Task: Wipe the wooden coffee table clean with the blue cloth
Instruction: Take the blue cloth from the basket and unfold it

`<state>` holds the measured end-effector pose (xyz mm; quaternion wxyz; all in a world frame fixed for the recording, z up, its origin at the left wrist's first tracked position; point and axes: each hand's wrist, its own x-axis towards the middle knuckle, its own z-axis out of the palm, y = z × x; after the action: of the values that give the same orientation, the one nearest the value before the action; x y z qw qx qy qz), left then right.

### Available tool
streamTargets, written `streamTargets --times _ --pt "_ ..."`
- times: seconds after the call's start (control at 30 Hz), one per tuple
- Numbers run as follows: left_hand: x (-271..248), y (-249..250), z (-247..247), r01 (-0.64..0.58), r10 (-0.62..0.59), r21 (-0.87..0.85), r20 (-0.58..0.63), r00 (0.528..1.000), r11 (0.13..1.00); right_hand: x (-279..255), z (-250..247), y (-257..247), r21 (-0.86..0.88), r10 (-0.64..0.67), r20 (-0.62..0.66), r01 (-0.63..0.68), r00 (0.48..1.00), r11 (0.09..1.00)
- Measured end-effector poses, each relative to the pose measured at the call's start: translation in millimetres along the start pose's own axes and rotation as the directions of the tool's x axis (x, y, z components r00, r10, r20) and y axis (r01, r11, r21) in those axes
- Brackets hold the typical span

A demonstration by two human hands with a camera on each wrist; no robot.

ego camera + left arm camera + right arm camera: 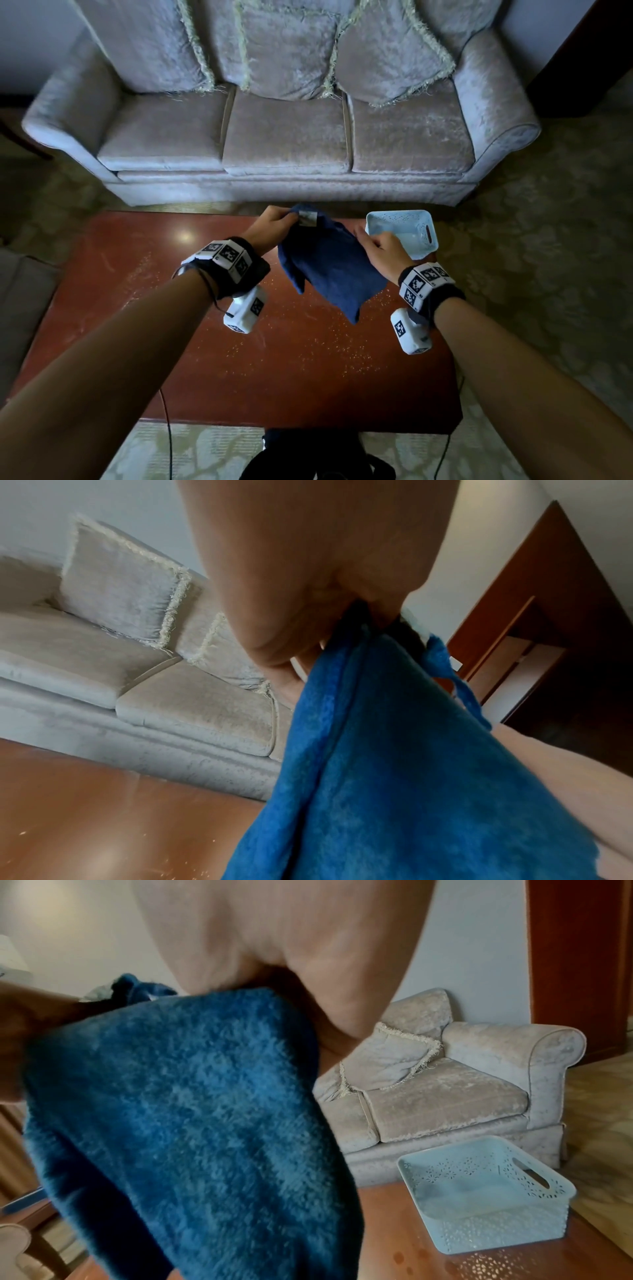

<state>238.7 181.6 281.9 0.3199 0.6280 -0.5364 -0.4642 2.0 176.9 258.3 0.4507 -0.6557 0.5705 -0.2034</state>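
Both hands hold the blue cloth (330, 263) in the air above the wooden coffee table (102, 274). The left hand (270, 224) pinches its top corner; the right hand (385, 251) pinches the opposite edge. Crumbs (308, 346) lie scattered below the grip. A loose, bunched cloth would likely sweep them onto the carpet (548, 240), or catch the pale blue basket (407, 228) beside the right hand.

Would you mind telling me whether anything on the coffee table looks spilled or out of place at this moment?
Yes: fine pale crumbs or grains are scattered across the wooden coffee table, thickest near its middle and right side. The blue cloth is held up above it by the left hand and right hand. A pale blue basket sits at the far right corner.
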Motion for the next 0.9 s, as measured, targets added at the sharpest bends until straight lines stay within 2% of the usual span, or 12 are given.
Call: streamTargets --times 0.07,0.13,0.2,0.23,0.3,0.37,0.47,0.6,0.67,0.73,0.9 --pt "-3 -6 -6 0.005 -0.005 0.023 -0.004 1.0 1.0 -6 3 -7 0.006 -0.001 0.061 0.001 0.998 1.0" --pt "-5 -12 -11 0.024 -0.023 0.011 -0.009 1.0 1.0 -11 3 -9 -0.063 -0.015 0.181 0.027 0.983 0.998" --pt "-7 -17 -15 0.02 -0.02 -0.009 0.008 1.0 1.0 -13 3 -6 -0.251 0.008 0.313 0.075 0.95 0.965" --pt "-9 -18 -16 0.017 -0.017 -0.004 0.022 1.0 1.0 -11 3 0 -0.381 0.047 0.344 0.094 0.938 0.92" --pt "-12 -21 -17 0.024 -0.026 0.037 0.053 0.998 0.999 -9 4 13 -0.595 0.147 0.327 0.083 0.934 0.8" --pt "-12 -27 -16 0.053 -0.06 0.07 0.095 0.994 0.996 -6 7 24 -0.67 0.204 0.284 0.042 0.937 0.741" --pt "-13 -43 -10 0.082 -0.088 0.055 0.113 0.99 0.995 -6 13 41 -0.589 0.173 0.276 0.024 0.945 0.808" --pt "-5 -65 0 0.191 -0.191 0.01 0.047 0.98 0.982 -12 15 56 -0.406 0.041 0.227 0.057 0.973 0.912" --pt "3 -79 6 0.23 -0.232 0.043 0.023 0.973 0.972 -11 13 66 -0.333 0.027 0.214 0.047 0.977 0.942" --pt "8 -94 15 0.254 -0.254 0.089 -0.014 0.967 0.963 -10 9 79 -0.303 0.033 0.222 0.036 0.975 0.952" --pt "18 -129 43 0.25 -0.249 0.137 -0.025 0.968 0.958 -3 -2 119 -0.406 0.131 0.206 -0.037 0.97 0.913"
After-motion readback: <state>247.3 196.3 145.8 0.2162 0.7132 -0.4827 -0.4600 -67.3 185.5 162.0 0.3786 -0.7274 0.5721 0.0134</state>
